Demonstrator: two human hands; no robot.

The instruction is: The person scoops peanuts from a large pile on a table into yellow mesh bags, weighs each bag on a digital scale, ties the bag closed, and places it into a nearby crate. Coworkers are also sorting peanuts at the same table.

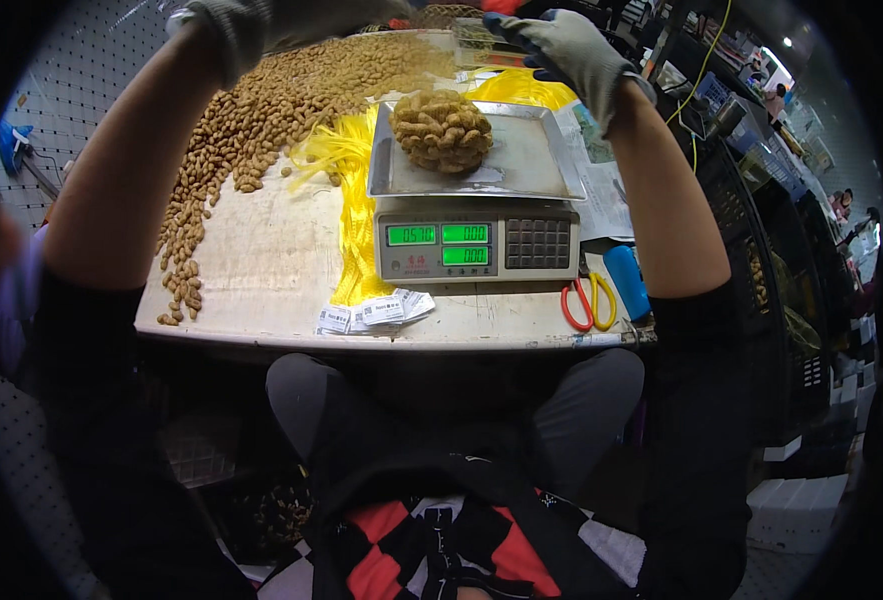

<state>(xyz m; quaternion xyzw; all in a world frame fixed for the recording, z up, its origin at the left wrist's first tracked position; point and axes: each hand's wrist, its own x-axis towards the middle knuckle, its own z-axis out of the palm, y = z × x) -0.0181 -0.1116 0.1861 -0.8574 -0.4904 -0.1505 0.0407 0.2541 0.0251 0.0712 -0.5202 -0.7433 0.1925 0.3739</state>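
Observation:
On the metal pan point(539, 161) of a digital weighing scale point(479, 244) sits a net bag full of unshelled peanuts point(441, 131). My left hand point(261, 26), in a grey work glove, reaches over the far part of a large peanut heap point(284, 97); its fingers are blurred and cut off by the top edge. My right hand point(561, 52), gloved too, is raised beyond the pan's far right corner, near yellow netting point(524, 86), fingers partly spread and pointing left. More yellow net bags point(359, 225) lie along the scale's left side. The scale's green displays are lit.
Small printed labels point(381, 311) lie at the table's near edge point(261, 341). Scissors with red and yellow handles point(590, 304) and a blue object point(626, 281) are right of them. Black crates point(749, 262) stand at the right. Another person's blurred arm shows at far left.

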